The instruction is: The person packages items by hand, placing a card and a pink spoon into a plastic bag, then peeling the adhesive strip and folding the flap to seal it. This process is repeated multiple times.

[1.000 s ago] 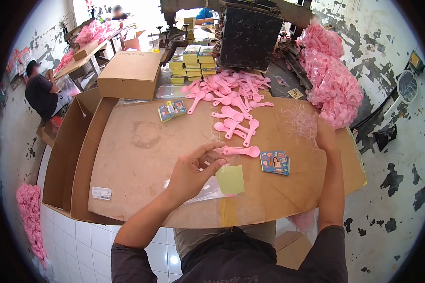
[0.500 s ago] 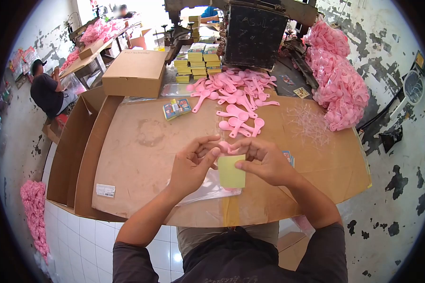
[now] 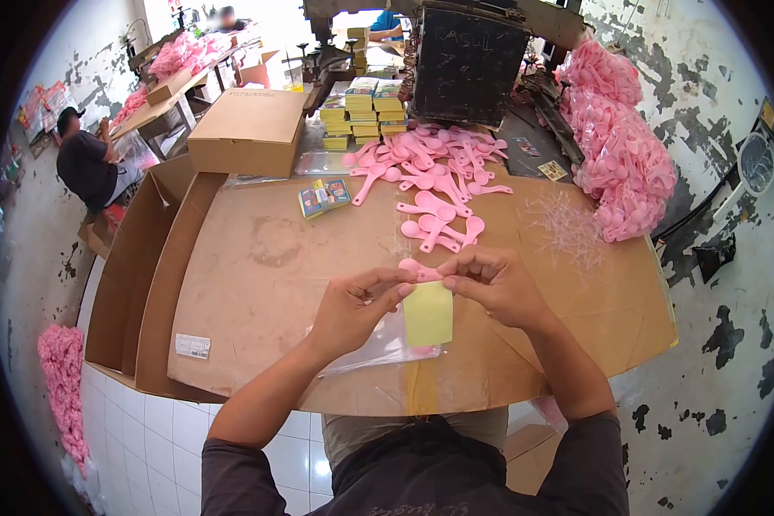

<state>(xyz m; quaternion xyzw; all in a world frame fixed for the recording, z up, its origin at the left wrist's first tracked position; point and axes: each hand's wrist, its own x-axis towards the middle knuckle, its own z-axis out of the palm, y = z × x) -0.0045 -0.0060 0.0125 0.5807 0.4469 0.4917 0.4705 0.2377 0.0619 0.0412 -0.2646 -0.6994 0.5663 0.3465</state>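
Thumb and fingers of my left hand [image 3: 353, 314] are closed at the upper left corner of a pale yellow-green card [image 3: 428, 315]. My right hand [image 3: 499, 288] pinches the same card at its upper right corner. Just beyond the card's top edge, between my fingertips, shows a pink plastic scoop [image 3: 414, 267]. Clear plastic bags [image 3: 370, 351] lie flat on the cardboard beneath, partly hidden by the card and my left hand. Farther off, several more pink scoops [image 3: 439, 225] lie loose in front of a larger heap.
A banded bundle of printed cards [image 3: 324, 199] lies left of the scoops. Card stacks [image 3: 361, 107], a closed carton [image 3: 245, 129] and a black machine box [image 3: 469, 64] stand behind. Bagged pink scoops [image 3: 623, 163] pile up right. An open carton [image 3: 129, 284] borders the left; a person [image 3: 90, 163] sits beyond.
My left fingers have closed in from around the scoop to the card's top left corner. The card has shifted slightly right, and my right fingers now grip nearer its top corner.
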